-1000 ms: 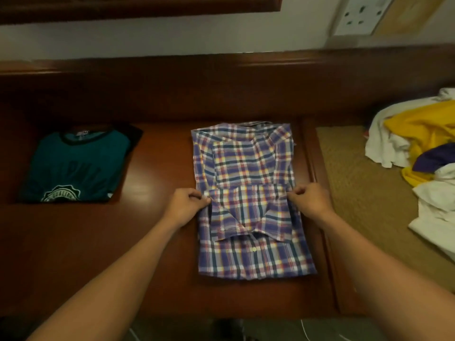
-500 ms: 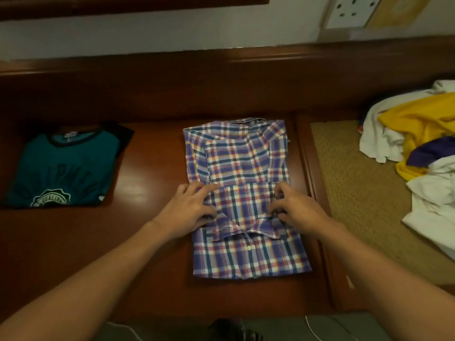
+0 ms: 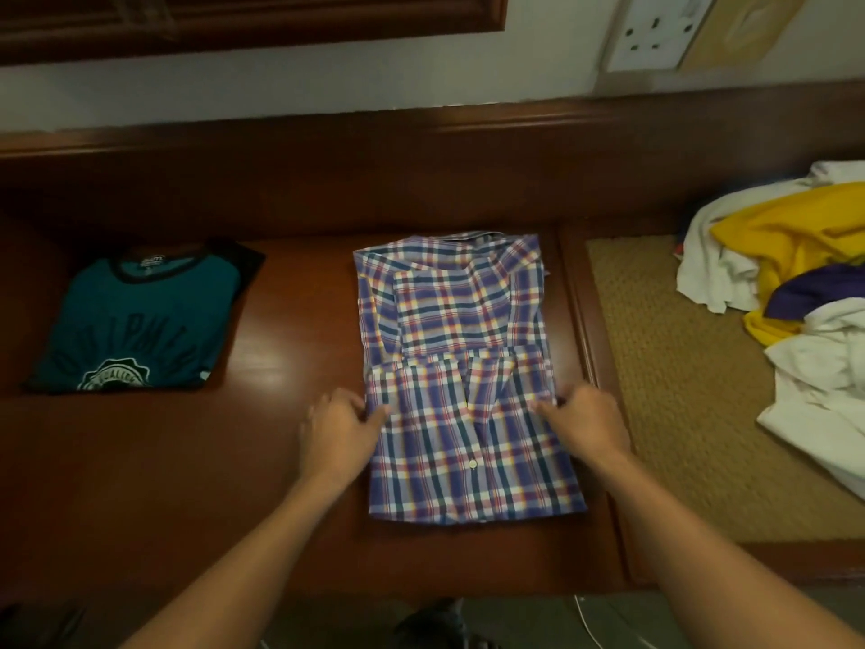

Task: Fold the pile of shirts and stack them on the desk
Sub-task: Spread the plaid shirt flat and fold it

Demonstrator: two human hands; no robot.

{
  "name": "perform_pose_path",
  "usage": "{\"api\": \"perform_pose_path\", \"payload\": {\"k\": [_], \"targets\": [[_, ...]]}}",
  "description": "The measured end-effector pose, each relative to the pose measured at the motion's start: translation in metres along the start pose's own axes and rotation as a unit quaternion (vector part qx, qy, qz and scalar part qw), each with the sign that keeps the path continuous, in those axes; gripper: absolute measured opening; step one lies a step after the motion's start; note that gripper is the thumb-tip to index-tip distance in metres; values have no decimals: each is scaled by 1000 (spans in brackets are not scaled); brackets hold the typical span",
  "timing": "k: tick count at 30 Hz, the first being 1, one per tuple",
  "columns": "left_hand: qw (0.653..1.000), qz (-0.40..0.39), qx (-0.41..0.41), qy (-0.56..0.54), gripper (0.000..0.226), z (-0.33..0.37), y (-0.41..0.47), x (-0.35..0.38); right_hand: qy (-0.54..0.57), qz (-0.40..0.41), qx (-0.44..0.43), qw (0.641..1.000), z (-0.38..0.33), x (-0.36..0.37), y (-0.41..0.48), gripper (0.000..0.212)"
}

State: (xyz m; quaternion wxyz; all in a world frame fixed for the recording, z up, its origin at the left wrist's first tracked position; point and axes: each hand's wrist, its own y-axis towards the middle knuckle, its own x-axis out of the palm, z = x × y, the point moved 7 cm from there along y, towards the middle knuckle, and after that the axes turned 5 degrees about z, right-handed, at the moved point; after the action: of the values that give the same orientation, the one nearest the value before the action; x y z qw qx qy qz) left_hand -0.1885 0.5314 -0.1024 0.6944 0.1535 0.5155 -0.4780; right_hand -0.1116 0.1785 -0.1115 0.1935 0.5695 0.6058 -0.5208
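Across the bottom of my feed ran the dark wooden desk (image 3: pixel 164 461), glossy, with a raised back rail along the wall. To its right I had a woven mat (image 3: pixel 678 391) set in a framed panel. At that mat's far right sat the unfolded pile of shirts (image 3: pixel 795 227), white, yellow and purple cloth heaped together and running off the edge of the frame.

Dead centre on the desk lay the plaid shirt (image 3: pixel 458 320), flat, collar end away from the person, folded to a narrow rectangle with cloth laid across its middle. Well apart to the left, on the same desk, the teal T-shirt (image 3: pixel 140 320) lay folded, neck toward the wall, with a round white print showing at its near edge.

Both arms came in from below. The left hand (image 3: pixel 334 433) was at the plaid shirt's left edge, fingers curled and thumb on the cloth, pinching the fabric about halfway down. The right hand (image 3: pixel 590 423) did the same on the right edge, fingers bent in and gripping the cloth at the same height.

Up on the wall, top right, I made out a white wall socket (image 3: pixel 655 35). Smallest of all, one white button (image 3: pixel 472 464) showed on the plaid shirt's near half.
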Motion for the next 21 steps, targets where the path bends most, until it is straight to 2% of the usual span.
{"api": "perform_pose_path", "payload": {"k": [3,5,9,12,14,19,21], "targets": [[995,-81,-55,-34,27,-14,-47,16,-7,-13,5,1000,22,5,-28,23],[990,-94,-66,-78,19,-16,-68,23,-6,1,9,1000,30,4,-40,22],[984,-45,-78,-151,11,-14,-80,19,59,25,39,997,45,0,-53,26],[974,2,-75,-213,15,-18,-81,11,127,48,36,990,54,-6,-65,26],[968,5,-77,-239,19,-21,-84,6,148,44,36,987,62,-3,-74,23],[978,-102,-68,-168,27,-39,-106,25,170,12,-1,985,70,7,-94,13],[983,-91,-73,-140,30,-51,-116,30,156,16,-23,987,71,5,-101,15]]}}
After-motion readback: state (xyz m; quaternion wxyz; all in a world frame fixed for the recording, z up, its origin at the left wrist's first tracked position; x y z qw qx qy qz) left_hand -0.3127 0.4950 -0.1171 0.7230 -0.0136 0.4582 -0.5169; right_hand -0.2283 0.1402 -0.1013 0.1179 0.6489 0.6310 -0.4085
